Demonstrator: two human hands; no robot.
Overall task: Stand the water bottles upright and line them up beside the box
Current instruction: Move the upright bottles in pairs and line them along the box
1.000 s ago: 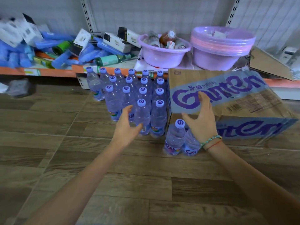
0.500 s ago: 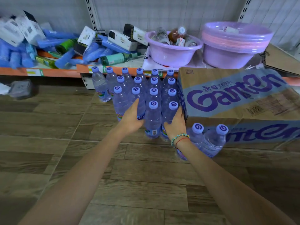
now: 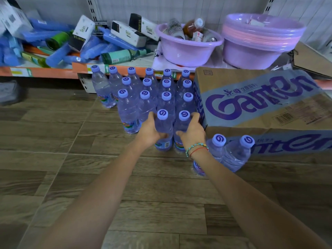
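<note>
Several clear water bottles with purple caps (image 3: 147, 97) stand upright in rows on the wood floor, to the left of a brown and blue cardboard box (image 3: 255, 103). My left hand (image 3: 149, 131) grips the left bottle of the front pair (image 3: 162, 126). My right hand (image 3: 193, 132) grips the right bottle of that pair (image 3: 183, 121), which stands against the box corner. Two more bottles (image 3: 233, 153) stand in front of the box, to the right of my right wrist.
A low orange-edged shelf (image 3: 53, 71) behind the bottles carries blue packs, white cartons and green bottles. A purple basin with jars (image 3: 186, 49) and stacked purple basins (image 3: 256, 45) sit above the box. Bare wood floor (image 3: 62, 159) stretches to the left and front.
Both hands have closed in from the sides onto the front pair of bottles. The right hand left the box and the two bottles in front of it.
</note>
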